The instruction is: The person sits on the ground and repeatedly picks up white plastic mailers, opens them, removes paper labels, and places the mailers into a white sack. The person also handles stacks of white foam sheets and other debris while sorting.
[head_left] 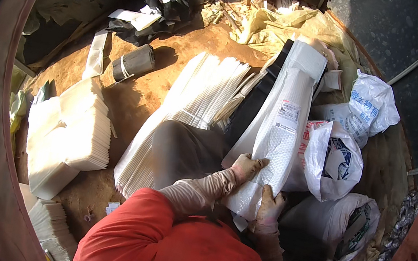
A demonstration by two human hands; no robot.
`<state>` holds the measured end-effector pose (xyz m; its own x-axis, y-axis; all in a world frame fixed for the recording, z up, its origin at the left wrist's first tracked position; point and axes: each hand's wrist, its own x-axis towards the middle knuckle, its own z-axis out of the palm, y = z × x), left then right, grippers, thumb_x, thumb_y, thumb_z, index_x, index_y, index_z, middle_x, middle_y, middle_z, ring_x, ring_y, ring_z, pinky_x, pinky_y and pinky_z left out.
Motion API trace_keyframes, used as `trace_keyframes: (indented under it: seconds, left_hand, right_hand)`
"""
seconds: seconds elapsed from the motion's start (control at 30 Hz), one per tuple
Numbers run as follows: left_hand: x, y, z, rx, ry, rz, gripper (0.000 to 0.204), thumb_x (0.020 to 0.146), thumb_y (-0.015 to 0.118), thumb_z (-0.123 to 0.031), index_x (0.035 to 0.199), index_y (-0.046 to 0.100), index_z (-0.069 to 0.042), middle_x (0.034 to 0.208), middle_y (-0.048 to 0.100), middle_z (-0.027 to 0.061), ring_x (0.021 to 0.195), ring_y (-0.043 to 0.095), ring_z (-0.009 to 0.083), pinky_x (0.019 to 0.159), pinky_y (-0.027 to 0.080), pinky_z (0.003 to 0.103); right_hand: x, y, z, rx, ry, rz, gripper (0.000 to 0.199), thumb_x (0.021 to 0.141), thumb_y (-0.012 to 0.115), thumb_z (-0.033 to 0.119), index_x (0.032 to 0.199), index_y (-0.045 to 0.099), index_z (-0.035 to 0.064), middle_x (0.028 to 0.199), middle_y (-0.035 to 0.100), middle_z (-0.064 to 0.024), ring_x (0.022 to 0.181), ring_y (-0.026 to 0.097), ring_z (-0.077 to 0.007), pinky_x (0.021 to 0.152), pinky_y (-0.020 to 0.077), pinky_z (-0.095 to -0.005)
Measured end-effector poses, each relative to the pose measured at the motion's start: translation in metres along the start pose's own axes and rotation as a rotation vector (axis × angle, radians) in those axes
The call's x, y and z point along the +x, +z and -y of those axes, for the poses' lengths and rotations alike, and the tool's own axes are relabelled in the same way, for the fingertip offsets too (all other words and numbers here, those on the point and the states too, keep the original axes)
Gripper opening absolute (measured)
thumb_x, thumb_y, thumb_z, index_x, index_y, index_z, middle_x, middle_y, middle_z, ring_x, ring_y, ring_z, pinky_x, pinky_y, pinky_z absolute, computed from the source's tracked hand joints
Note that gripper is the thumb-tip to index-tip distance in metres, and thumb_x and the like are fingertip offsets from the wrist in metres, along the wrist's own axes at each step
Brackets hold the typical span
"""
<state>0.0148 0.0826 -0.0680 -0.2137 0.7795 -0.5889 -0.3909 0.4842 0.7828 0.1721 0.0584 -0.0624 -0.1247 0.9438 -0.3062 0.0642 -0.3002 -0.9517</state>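
A long white bubble-wrap bag (279, 135) with a printed label on its upper half slants away from me over my lap. My left hand (247, 170) is closed on its left edge, thumb on top. Lower down, my right hand (269, 209) pinches the near right side of the same bag, with the thumb and a finger showing. Beneath the bag lie more long white sheets or bags and a strip of black plastic (257, 102). To the left, a thick bundle of long white flat pieces (182, 94) is held by a thin band.
At the left stands a stack of folded white pieces (77, 127), with a grey banded roll (133, 63) beyond it. Open white sacks (343, 191) (309, 216) and a white plastic bag (377, 104) crowd the right. Yellowish sheeting (273, 29) and black plastic scraps (138, 28) lie at the far side.
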Motion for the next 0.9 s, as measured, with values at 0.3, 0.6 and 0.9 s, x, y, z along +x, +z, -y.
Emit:
trace_keyframes:
  seconds: [0.3,0.6,0.9]
  left_hand:
    - [-0.028,-0.046,-0.039,-0.213,0.623,-0.205,0.034,0.092,0.061,-0.029,0.105,0.064,0.003,0.089,0.065,-0.0007,0.081,0.054,0.0058,0.072,0.046,0.024]
    - [0.054,-0.317,-0.377,0.433,0.426,-1.239,0.079,0.073,0.069,-0.049,0.124,0.047,0.006,0.125,0.053,0.0241,0.114,0.055,0.0356,0.096,0.044,0.039]
    - [0.163,-0.138,-0.097,1.451,0.921,-0.253,0.045,0.078,0.068,-0.030,0.117,0.058,-0.009,0.118,0.058,0.0141,0.109,0.054,0.0342,0.094,0.044,0.041]
  right_hand:
    - [-0.002,0.051,0.056,-0.061,-0.316,0.205,0.034,0.090,0.059,0.013,0.116,0.054,-0.0071,0.102,0.061,-0.0127,0.090,0.056,-0.0165,0.080,0.0469,-0.0315]
    - [0.013,0.016,0.044,-0.399,-0.734,0.193,0.036,0.092,0.058,0.018,0.122,0.049,-0.0001,0.097,0.050,-0.0037,0.084,0.046,-0.0111,0.077,0.0426,-0.0256]
    - [-0.028,-0.037,0.044,-0.454,-0.538,0.378,0.016,0.080,0.066,0.011,0.093,0.063,0.0019,0.083,0.063,-0.0128,0.075,0.063,-0.0265,0.067,0.0507,-0.0366]
